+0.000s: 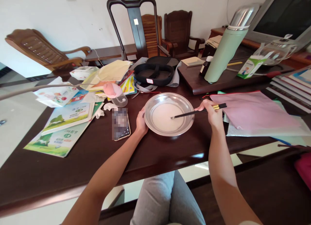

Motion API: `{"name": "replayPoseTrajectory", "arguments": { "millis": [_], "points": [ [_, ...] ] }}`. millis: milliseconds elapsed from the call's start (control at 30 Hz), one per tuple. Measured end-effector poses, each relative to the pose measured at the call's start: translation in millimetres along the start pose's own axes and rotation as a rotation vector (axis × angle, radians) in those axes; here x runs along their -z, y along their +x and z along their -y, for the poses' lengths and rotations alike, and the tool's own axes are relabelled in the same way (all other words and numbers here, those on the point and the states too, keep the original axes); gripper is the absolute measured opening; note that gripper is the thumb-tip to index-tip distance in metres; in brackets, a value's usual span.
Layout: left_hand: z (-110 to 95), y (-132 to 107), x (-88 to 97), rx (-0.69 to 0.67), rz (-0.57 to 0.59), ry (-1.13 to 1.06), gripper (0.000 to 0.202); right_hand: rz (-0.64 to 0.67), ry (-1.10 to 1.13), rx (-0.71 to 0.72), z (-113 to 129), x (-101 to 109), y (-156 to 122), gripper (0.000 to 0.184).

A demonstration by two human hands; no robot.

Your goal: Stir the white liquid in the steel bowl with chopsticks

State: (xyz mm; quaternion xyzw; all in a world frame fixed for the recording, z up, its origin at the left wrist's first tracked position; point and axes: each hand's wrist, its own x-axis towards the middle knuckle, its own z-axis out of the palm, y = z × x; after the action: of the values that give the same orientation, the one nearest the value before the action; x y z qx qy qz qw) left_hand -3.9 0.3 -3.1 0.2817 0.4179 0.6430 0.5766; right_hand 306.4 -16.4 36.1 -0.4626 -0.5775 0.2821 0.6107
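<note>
A wide metal bowl (186, 103) stands on the dark table in front of me, with a milky white liquid (161, 116) in its bottom. My left hand (141, 122) grips the bowl's left rim. Between the fingers of my right hand (211, 111) is a pair of black chopsticks (190, 113) with gold bands. They slant leftward over the right rim, and their tips dip into the liquid near the middle. A phone (121, 123) lies flat to the left of my left hand.
Workbooks (65, 127) and papers cover the table's left side, beside a pink-topped clear container (116, 93). Behind the bowl lies an open black case (154, 72). A tall green thermos (225, 50) stands at the back right. A pink pouch (255, 110) lies right of my right hand.
</note>
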Motion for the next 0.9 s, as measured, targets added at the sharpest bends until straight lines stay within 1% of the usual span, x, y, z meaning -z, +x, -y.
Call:
{"name": "replayPoseTrajectory", "arguments": {
  "millis": [67, 133, 200, 267, 333, 400, 433, 467, 500, 600, 667, 733, 800, 867, 900],
  "points": [
    [0.1, 0.0, 0.2, 0.0, 0.006, -0.005, 0.034, 0.096, 0.021, -0.014, 3.5, -2.6, -2.0, 0.065],
    [0.5, 0.1, 0.5, -0.003, 0.006, -0.008, 0.034, 0.213, -0.009, -0.021, 6.0, -8.3, -3.5, 0.062],
    [1.2, 0.4, 0.9, -0.01, 0.005, -0.013, 0.037, 0.262, -0.057, -0.007, 5.6, -13.2, -3.4, 0.062],
    [1.8, 0.8, 1.4, -0.012, 0.001, -0.021, 0.039, 0.211, -0.1, 0.02, 2.5, -13.9, -1.5, 0.063],
    [2.3, 1.2, 2.1, 0.001, -0.006, -0.025, 0.042, 0.096, -0.111, 0.033, -1.1, -10.1, 0.8, 0.065],
    [2.5, 1.6, 2.8, 0.017, -0.008, -0.022, 0.044, -0.004, -0.077, 0.028, -2.7, -4.6, 2.0, 0.067],
    [2.5, 1.8, 3.0, 0.019, -0.005, -0.02, 0.044, -0.024, -0.049, 0.021, -2.3, -2.5, 1.8, 0.068],
    [2.5, 2.0, 3.3, 0.017, 0.0, -0.019, 0.044, -0.015, -0.022, 0.013, -1.1, -1.4, 1.2, 0.069],
    [2.6, 2.2, 3.4, 0.011, 0.005, -0.019, 0.044, 0.023, -0.002, 0.005, 0.5, -1.5, 0.3, 0.068],
    [2.8, 2.5, 3.6, -0.007, 0.018, -0.023, 0.039, 0.203, -0.011, -0.008, 5.7, -7.9, -2.7, 0.063],
    [3.2, 2.8, 3.9, -0.017, 0.022, -0.022, 0.036, 0.26, -0.057, 0.011, 6.2, -12.9, -3.1, 0.061],
    [3.5, 3.1, 4.4, -0.022, 0.026, -0.02, 0.034, 0.216, -0.106, 0.043, 3.5, -14.1, -1.9, 0.062],
    [3.8, 3.5, 5.2, -0.017, 0.028, -0.017, 0.035, 0.103, -0.128, 0.057, -0.8, -10.3, 0.1, 0.063],
    [4.1, 3.9, 6.0, -0.008, 0.025, -0.014, 0.037, 0.001, -0.097, 0.047, -4.2, -4.2, 1.4, 0.066],
    [4.2, 4.1, 6.4, -0.007, 0.024, -0.014, 0.038, -0.02, -0.068, 0.036, -4.9, -1.5, 1.4, 0.067]
  ]
}}
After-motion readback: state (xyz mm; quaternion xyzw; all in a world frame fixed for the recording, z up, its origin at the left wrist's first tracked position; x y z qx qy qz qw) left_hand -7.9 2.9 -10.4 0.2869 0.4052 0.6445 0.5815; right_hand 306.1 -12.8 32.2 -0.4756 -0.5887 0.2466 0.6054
